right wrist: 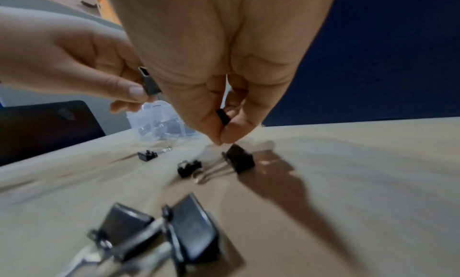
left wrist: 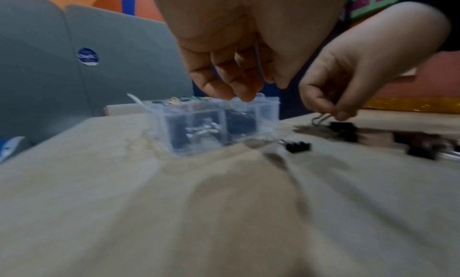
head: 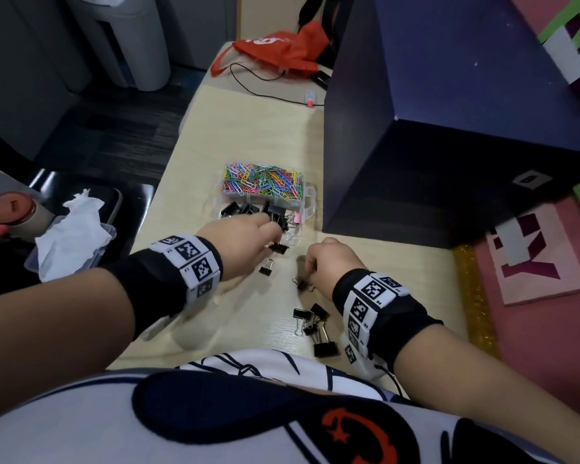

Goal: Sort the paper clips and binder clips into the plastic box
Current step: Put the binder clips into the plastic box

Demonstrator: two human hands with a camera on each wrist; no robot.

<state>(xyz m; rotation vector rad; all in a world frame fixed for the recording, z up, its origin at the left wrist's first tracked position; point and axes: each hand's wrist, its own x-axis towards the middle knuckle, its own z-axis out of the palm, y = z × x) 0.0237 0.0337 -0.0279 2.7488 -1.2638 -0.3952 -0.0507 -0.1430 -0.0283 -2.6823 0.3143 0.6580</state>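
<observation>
left hand pinches a black binder clip beside the plastic box, probably to drop in; right hand pinches another clip off the surface.

L hand above plastic box; R hand pinches binder clip.

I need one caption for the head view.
Left hand holds a binder clip near the plastic box; right hand picks another.
</observation>
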